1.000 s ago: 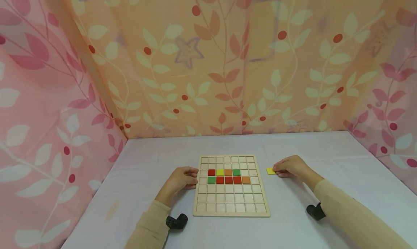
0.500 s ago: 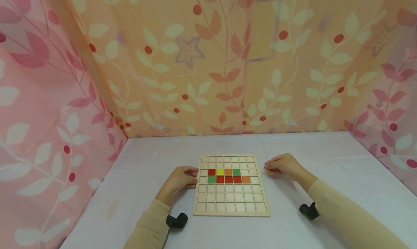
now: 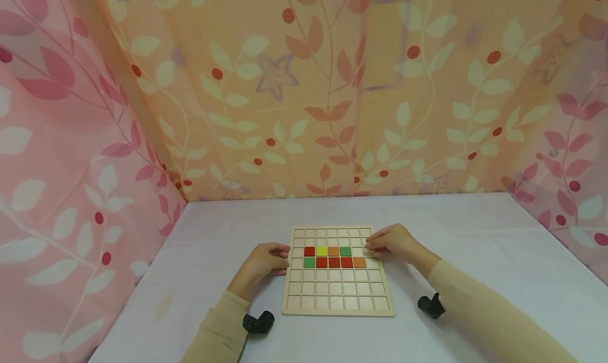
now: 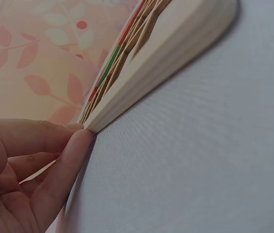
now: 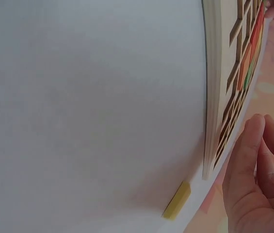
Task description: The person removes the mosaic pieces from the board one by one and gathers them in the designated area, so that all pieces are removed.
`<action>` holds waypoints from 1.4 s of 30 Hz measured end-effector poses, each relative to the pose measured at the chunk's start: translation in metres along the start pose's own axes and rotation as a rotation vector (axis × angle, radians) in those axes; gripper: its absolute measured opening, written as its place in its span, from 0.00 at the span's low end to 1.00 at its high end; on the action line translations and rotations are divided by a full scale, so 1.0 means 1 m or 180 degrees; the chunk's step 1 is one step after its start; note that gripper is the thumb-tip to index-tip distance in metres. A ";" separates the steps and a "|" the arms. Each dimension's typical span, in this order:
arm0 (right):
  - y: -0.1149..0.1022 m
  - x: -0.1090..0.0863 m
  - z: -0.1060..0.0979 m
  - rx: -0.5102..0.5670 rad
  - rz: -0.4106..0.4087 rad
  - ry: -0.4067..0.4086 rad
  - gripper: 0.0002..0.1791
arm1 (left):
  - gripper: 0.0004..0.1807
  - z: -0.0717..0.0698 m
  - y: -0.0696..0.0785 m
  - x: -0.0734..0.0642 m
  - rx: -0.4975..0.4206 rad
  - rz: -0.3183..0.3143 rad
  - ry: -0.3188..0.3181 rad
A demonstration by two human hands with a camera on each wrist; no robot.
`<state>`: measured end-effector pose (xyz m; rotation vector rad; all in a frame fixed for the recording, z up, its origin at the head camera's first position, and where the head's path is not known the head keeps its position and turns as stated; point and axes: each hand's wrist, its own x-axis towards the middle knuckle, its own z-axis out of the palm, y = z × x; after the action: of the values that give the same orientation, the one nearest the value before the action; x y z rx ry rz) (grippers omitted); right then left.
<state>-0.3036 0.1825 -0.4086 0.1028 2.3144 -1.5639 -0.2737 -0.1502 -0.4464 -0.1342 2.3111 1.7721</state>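
Pale wooden grid board — nine tiles seated, at least one loose

Base: a pale wooden grid board (image 3: 335, 289) is lying flat on a white tablecloth (image 3: 228, 236).

Done: nine square tiles are filling parts of two adjoining rows. Far row, left to right: a red square tile (image 3: 310, 251), a yellow square tile (image 3: 322, 251), an orange square tile (image 3: 333, 251), a green square tile (image 3: 345, 251). Near row, left to right: a second green square tile (image 3: 309, 262), three red square tiles (image 3: 334, 262), a second orange square tile (image 3: 359, 262).

Left: the cell right of the far row's green tile is standing bare, as are most cells. A loose yellow square tile (image 5: 177, 200) is lying on the cloth, just beside the board's right edge towards its far end, apart from it. By judgement, the laying of tiles is only partly complete.

Hands: the left hand (image 3: 267, 259) is touching the board's left edge, fingers parted. The right hand (image 3: 391, 239) is reaching over the far part of the right edge, fingertips close together; whether they are holding a tile, I cannot tell.

Changes: the right hand is now reaching the board, having moved left from the cloth, where a yellow tile was showing at its fingertips a second ago. The left hand and nine seated tiles are keeping their places.
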 end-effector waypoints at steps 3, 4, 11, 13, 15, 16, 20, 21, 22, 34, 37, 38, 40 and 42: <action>-0.003 0.003 0.007 0.0065 -0.0003 -0.0023 0.16 | 0.23 -0.001 0.000 -0.001 0.0004 0.0010 -0.0020; -0.003 0.004 0.010 0.0093 -0.0011 -0.0031 0.16 | 0.23 -0.001 0.000 -0.001 0.0000 0.0011 -0.0029; -0.005 0.010 0.021 0.0115 -0.0027 -0.0095 0.14 | 0.23 -0.001 0.001 -0.002 -0.0029 -0.0017 -0.0019; -0.005 0.012 0.023 0.0051 -0.0017 -0.0076 0.14 | 0.23 0.000 0.001 -0.001 -0.0036 -0.0020 -0.0015; -0.006 0.013 0.024 0.0004 -0.0016 -0.0060 0.13 | 0.23 0.000 0.001 -0.001 -0.0042 -0.0017 -0.0020; -0.006 0.013 0.025 -0.0021 -0.0028 -0.0066 0.13 | 0.23 0.000 0.001 -0.001 -0.0045 -0.0013 -0.0027; -0.006 0.014 0.027 -0.0058 -0.0103 -0.0107 0.13 | 0.23 0.000 0.001 -0.001 -0.0054 -0.0026 -0.0005; -0.006 0.014 0.028 -0.0072 -0.0115 -0.0116 0.13 | 0.22 0.001 0.001 0.000 -0.0056 -0.0030 0.0001; -0.007 0.013 0.029 -0.0078 -0.0121 -0.0126 0.13 | 0.23 0.001 0.001 -0.001 -0.0057 -0.0028 0.0008; -0.010 0.014 0.035 0.0094 -0.0036 -0.0216 0.15 | 0.24 0.001 0.002 -0.003 -0.0019 -0.0013 0.0009; -0.011 0.015 0.036 0.0051 -0.0018 -0.0198 0.14 | 0.24 0.001 0.002 -0.004 -0.0022 -0.0008 -0.0003; -0.011 0.015 0.036 0.0044 -0.0010 -0.0188 0.14 | 0.24 0.000 0.003 -0.004 -0.0029 -0.0010 -0.0014; -0.012 0.015 0.036 0.0026 -0.0007 -0.0191 0.14 | 0.23 -0.001 0.003 -0.005 -0.0034 0.0020 -0.0047; -0.012 0.014 0.037 0.0015 -0.0006 -0.0197 0.13 | 0.23 -0.002 0.004 -0.006 -0.0028 0.0062 -0.0097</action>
<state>-0.3112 0.1424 -0.4147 0.0525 2.2641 -1.5514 -0.2689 -0.1514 -0.4407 -0.0859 2.2913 1.7812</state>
